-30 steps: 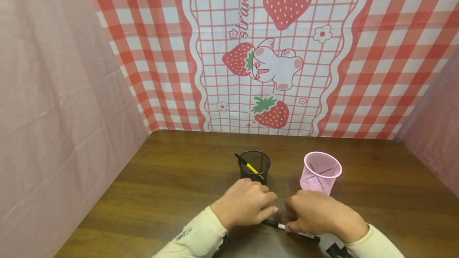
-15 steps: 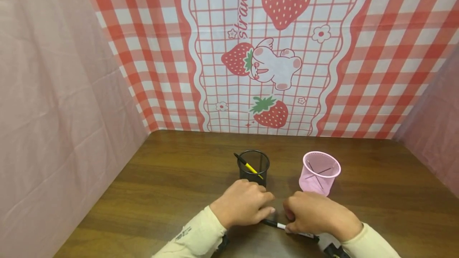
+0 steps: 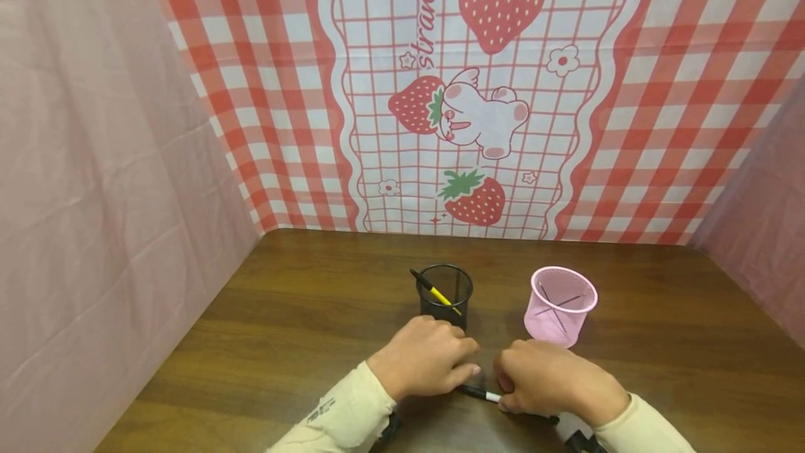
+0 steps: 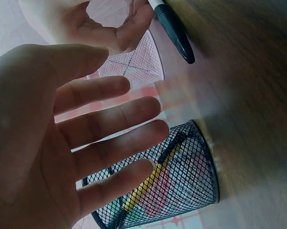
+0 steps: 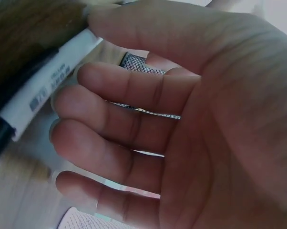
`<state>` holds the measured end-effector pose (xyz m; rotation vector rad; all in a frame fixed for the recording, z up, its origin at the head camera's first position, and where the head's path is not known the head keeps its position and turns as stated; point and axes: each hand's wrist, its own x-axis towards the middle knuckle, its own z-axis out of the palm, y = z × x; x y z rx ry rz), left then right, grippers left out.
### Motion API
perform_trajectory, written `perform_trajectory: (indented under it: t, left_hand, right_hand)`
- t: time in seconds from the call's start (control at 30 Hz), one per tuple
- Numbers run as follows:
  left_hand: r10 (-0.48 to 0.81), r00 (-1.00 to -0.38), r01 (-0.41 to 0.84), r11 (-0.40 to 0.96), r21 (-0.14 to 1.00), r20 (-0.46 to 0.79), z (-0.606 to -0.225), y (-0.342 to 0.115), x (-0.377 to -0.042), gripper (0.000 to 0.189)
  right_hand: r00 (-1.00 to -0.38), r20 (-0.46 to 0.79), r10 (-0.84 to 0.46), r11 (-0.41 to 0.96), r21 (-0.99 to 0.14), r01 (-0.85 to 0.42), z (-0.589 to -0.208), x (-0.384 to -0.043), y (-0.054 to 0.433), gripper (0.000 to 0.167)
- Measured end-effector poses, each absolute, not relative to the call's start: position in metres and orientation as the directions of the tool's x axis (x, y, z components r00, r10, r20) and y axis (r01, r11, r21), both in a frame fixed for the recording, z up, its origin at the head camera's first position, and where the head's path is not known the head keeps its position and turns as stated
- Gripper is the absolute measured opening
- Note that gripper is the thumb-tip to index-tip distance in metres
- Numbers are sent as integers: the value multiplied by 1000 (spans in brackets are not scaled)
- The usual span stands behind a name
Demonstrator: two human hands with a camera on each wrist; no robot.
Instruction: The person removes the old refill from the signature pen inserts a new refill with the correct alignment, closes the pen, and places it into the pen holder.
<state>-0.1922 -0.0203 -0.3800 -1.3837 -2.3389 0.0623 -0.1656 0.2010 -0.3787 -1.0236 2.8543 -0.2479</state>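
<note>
A white-bodied marker (image 3: 493, 397) with a black cap lies aslant near the table's front. My right hand (image 3: 553, 379) is over its middle; in the right wrist view the thumb tip meets or nearly meets the white printed barrel (image 5: 53, 83), while the loosely bent fingers stay beside it. The marker's cap (image 4: 176, 32) points toward my left hand (image 3: 428, 358), which hangs just left of it with relaxed, parted fingers and holds nothing. Behind that hand stands a black mesh pen cup (image 3: 445, 268), with a yellow-and-black pen (image 3: 438, 293) leaning inside.
A pink mesh cup (image 3: 553, 327) stands beyond my right hand, with dark crossing lines visible inside. The brown wooden table (image 3: 264, 348) ends at a strawberry-print checked cloth (image 3: 283, 124). Pink fabric (image 3: 94, 180) hangs along the left side, and more on the right.
My right hand has lowered slightly over the marker, covering more of its barrel. The left hand is almost still, and the cups and marker stay in place.
</note>
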Motion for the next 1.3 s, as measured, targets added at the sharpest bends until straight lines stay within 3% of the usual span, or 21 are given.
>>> perform_trajectory:
  t: [0.8, 1.3]
  left_hand:
    - [843, -413, 832, 503, -233, 344, -378, -22, -193, 18]
    - [837, -427, 825, 515, -231, 343, -376, -24, -193, 18]
  right_hand:
    - [-718, 40, -695, 704, -166, -691, -383, -168, 200, 26]
    - [-718, 80, -691, 700, -175, -693, -373, -171, 206, 28]
